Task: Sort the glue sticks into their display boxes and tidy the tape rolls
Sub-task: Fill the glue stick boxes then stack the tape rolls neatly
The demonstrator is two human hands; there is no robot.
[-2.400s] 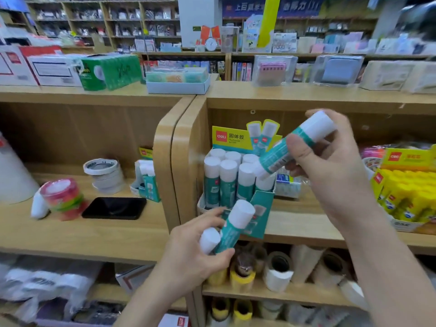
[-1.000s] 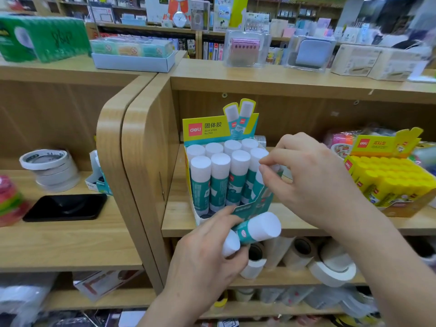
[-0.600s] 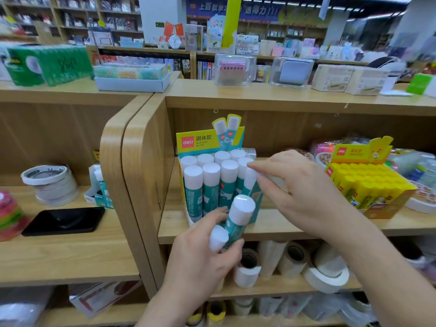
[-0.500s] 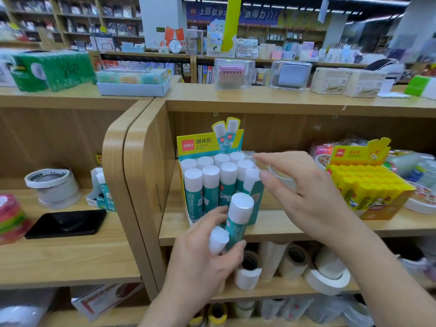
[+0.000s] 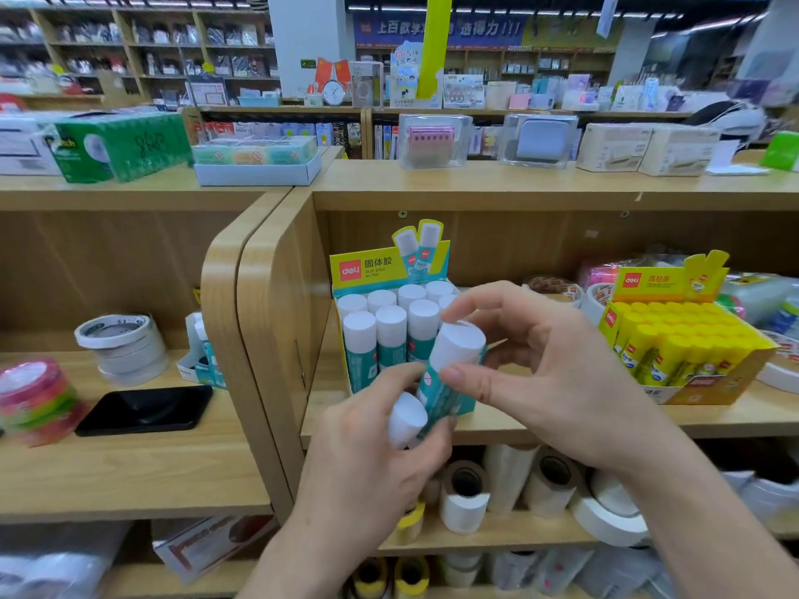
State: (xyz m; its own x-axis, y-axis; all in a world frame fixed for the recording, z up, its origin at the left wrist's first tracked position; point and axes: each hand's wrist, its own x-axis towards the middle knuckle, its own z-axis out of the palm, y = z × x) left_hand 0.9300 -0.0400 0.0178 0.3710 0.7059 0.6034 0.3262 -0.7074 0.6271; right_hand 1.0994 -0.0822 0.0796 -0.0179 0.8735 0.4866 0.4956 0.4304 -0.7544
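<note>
Gripping two teal glue sticks (image 5: 436, 395), left hand (image 5: 372, 464) curled round both; right hand (image 5: 562, 382) pinches the taller near its cap. Risk: pulling it frees the shorter stick (image 5: 405, 419). Behind, display box (image 5: 380, 270) looks nearly full; forcing topples neighbours.

Covered, cropped, out of focus

The left hand (image 5: 376, 464) hides the smaller white-capped glue stick (image 5: 406, 419) below its cap and the larger teal glue stick's (image 5: 456, 352) lower end. With the right hand (image 5: 553, 382) it screens the teal cardboard display box's (image 5: 380, 270) front. The pink-and-green tape stack (image 5: 34, 399) is blurred and cropped at the left edge.
</note>
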